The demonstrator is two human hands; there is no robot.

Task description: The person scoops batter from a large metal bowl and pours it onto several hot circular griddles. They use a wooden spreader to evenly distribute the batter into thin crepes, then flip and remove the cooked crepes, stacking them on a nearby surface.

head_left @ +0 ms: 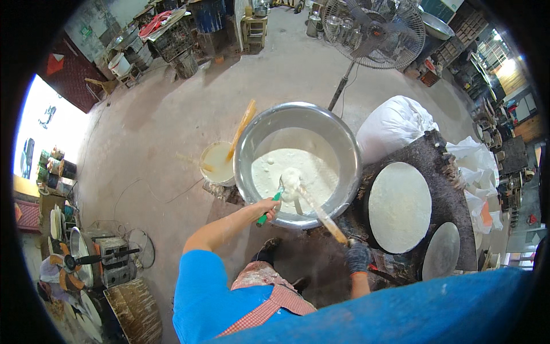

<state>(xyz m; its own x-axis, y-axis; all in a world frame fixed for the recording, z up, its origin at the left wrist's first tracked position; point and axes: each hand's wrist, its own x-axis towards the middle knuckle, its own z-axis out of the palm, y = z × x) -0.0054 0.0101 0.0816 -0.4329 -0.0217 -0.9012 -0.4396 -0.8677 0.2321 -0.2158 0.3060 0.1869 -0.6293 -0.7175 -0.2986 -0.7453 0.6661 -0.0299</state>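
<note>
My left hand (pixel 266 208), bare, is closed round the green handle of a small tool (pixel 271 212). The tool's far end meets a lump of white batter (pixel 291 176); I cannot make out its blade well. A grey-black glove covers my right hand (pixel 359 256), which grips the lower end of a wooden stick (pixel 331 226). The stick slants up over the rim, and its batter-coated far end is at the same lump. Below both lies a wide steel basin (pixel 246 123) holding thick white batter (pixel 321 175) with bubbles on its surface.
Left of the basin stands a bucket (pixel 201 159) of pale liquid with a wooden paddle (pixel 243 127) leaning in it. On the right are a round griddle (pixel 401 207) covered in a pale layer, a bare grey one (pixel 441 250), and a white sack (pixel 395 126). A fan (pixel 372 28) stands beyond.
</note>
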